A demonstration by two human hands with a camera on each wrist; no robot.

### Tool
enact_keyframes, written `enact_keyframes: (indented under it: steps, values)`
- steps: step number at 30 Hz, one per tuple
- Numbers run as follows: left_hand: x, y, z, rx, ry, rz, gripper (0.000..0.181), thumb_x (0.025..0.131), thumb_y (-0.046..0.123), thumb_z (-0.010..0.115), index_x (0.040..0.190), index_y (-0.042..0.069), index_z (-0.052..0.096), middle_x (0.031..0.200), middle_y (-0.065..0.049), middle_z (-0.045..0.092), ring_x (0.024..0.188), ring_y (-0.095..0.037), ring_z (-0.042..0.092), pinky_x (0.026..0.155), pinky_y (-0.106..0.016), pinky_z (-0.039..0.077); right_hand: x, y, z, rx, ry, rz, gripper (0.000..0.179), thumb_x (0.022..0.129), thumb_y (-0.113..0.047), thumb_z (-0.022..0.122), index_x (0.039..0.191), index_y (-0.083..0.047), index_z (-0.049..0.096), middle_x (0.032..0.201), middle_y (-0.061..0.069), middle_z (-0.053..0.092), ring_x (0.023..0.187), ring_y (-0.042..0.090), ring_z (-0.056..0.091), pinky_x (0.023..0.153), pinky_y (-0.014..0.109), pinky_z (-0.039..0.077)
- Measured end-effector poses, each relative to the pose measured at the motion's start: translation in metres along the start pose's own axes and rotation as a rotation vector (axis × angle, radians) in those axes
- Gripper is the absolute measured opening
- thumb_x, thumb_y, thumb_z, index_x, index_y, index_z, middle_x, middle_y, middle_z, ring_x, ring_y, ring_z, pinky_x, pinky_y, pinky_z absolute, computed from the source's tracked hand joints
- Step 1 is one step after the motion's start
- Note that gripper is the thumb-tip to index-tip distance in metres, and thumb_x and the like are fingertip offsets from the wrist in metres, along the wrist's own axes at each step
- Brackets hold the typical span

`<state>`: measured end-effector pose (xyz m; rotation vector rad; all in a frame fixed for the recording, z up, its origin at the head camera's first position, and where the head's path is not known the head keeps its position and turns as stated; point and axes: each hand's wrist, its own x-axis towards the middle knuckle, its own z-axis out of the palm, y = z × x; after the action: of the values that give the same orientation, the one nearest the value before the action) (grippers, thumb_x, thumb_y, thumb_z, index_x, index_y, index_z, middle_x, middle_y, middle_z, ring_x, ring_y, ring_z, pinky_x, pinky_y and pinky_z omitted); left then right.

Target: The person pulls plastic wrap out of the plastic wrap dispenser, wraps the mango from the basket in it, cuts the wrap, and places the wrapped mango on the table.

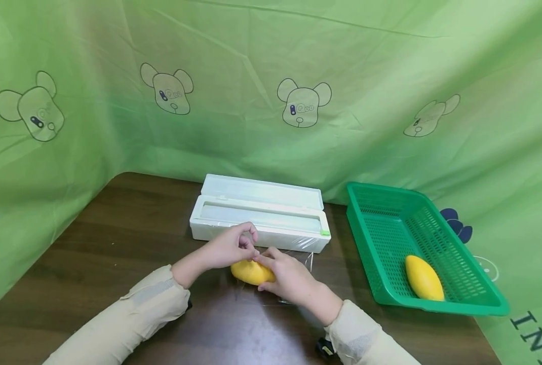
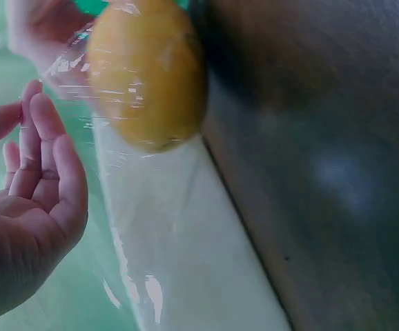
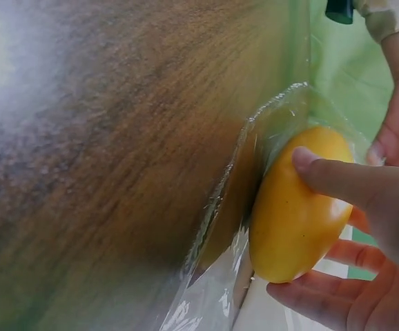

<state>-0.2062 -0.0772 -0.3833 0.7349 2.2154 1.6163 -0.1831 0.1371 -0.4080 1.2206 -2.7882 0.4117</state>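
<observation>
The left hand (image 1: 229, 247) pinches clear cling film (image 3: 217, 286) beside the yellow mango (image 1: 252, 274) that the right hand (image 1: 293, 278) grips, before the open white dispenser (image 1: 294, 240) on the worktop (image 1: 129, 228). A second mango (image 1: 424, 279) lies in the green basket (image 1: 361, 248).

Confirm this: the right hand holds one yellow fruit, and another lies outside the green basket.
Not quite: the head view shows the other yellow fruit lying inside the green basket. The right hand does hold one fruit.
</observation>
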Motion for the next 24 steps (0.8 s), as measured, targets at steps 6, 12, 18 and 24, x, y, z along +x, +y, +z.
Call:
enact_keyframes:
  steps: [6,12,18,24]
  values:
    - [0.003,-0.012,0.001,-0.003,0.002,-0.009,0.022,0.091,-0.005,0.059,0.112,-0.006,0.051,0.083,-0.008,0.073,0.083,-0.019,0.069,0.072,-0.028,0.052,0.003,0.001,-0.001,0.019,0.011,-0.006,0.057,0.072,-0.021,0.095,0.122,-0.005,0.071,0.115,0.008,0.067,0.095,0.022,0.068,0.083,0.037,0.056]
    - [0.001,-0.016,0.001,0.001,-0.047,0.009,0.03,0.09,-0.008,0.064,0.119,-0.005,0.054,0.089,-0.009,0.074,0.089,-0.017,0.07,0.081,-0.028,0.054,0.003,0.001,0.0,0.078,0.031,0.071,0.059,0.068,-0.019,0.097,0.114,-0.005,0.064,0.107,0.008,0.071,0.09,0.023,0.068,0.081,0.039,0.056]
    - [0.004,-0.017,0.003,0.086,-0.071,0.057,0.04,0.088,-0.011,0.066,0.126,-0.002,0.056,0.084,-0.004,0.069,0.081,-0.013,0.064,0.079,-0.025,0.052,0.002,0.0,0.001,0.078,0.053,0.079,0.058,0.066,-0.019,0.098,0.109,-0.006,0.06,0.103,0.006,0.071,0.085,0.023,0.068,0.076,0.038,0.057]
    - [0.01,-0.012,0.008,0.299,-0.051,0.056,0.047,0.086,-0.01,0.066,0.13,0.002,0.056,0.079,0.002,0.063,0.073,-0.008,0.058,0.072,-0.024,0.051,0.002,-0.001,0.001,0.074,0.05,0.087,0.057,0.067,-0.021,0.098,0.108,-0.007,0.06,0.1,0.005,0.07,0.081,0.021,0.066,0.074,0.038,0.056]
